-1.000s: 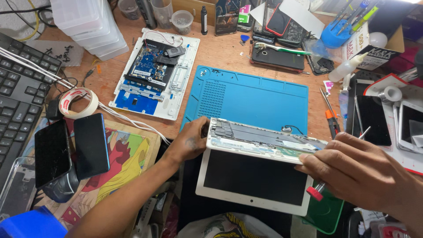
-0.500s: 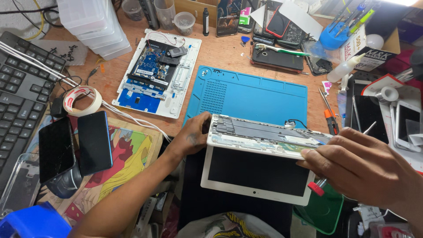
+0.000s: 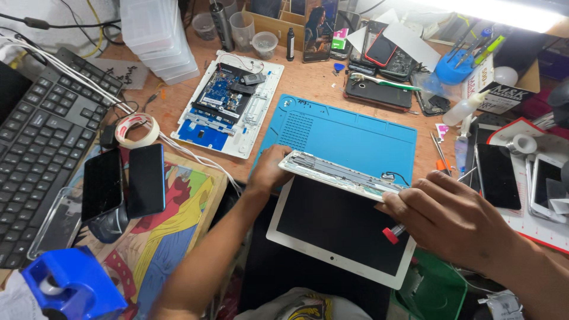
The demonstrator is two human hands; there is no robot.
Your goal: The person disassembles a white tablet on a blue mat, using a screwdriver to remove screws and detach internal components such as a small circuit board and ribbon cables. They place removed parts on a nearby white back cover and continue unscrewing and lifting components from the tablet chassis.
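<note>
Both hands grip a tilted frame (image 3: 344,175) above the screen (image 3: 341,228), left hand (image 3: 269,172) at nine o'clock, right hand (image 3: 444,216) at three, on a mat (image 3: 355,133).

Two bare forearms reach in from the lower edge, converging at centre. The left hand (image 3: 269,172) stretches forward, fingers curled and pinching at the tips. The right hand (image 3: 447,216), knuckles up, wrist bent inward, appears to grip with thumb hidden beneath the fingers.
</note>
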